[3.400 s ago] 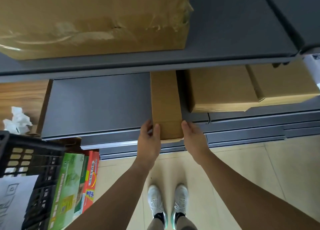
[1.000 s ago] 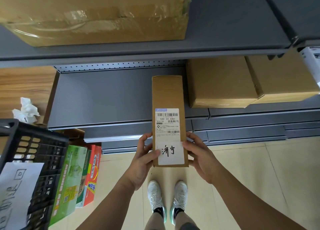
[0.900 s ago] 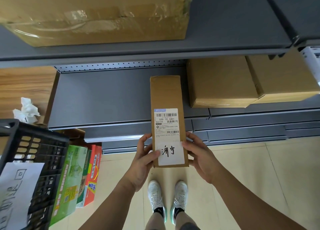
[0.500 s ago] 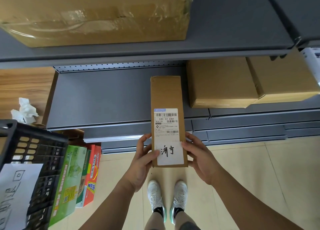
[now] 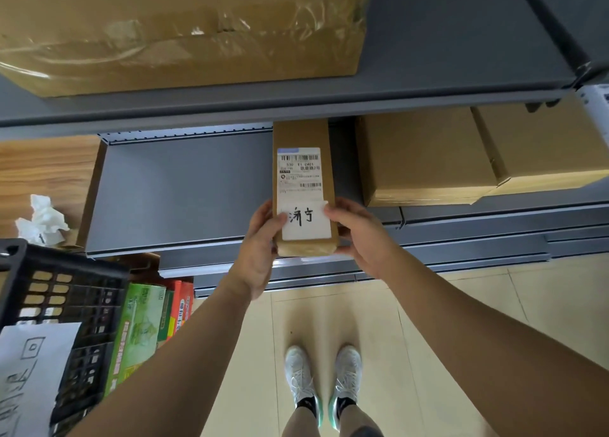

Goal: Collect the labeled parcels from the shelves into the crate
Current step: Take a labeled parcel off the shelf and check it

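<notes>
A long narrow cardboard parcel (image 5: 301, 136) with a white shipping label and a handwritten white sticker lies lengthwise over the middle grey shelf (image 5: 184, 189); its far end reaches under the upper shelf. My left hand (image 5: 260, 242) grips its near left edge, thumb on the sticker. My right hand (image 5: 357, 232) grips the near right edge the same way. The black plastic crate (image 5: 66, 291) stands at the lower left, with a white handwritten sheet on its side.
Two plain cardboard boxes (image 5: 425, 156) sit on the shelf to the right. A big taped carton (image 5: 184, 31) fills the upper shelf. Colourful flat packs (image 5: 141, 324) lean beside the crate. Crumpled white paper (image 5: 43, 220) lies on a wooden surface at left. My feet stand on the tiled floor.
Since 3.4 s ago the parcel was pulled out and turned label up. In the last half second both hands have pushed it away, back over the shelf.
</notes>
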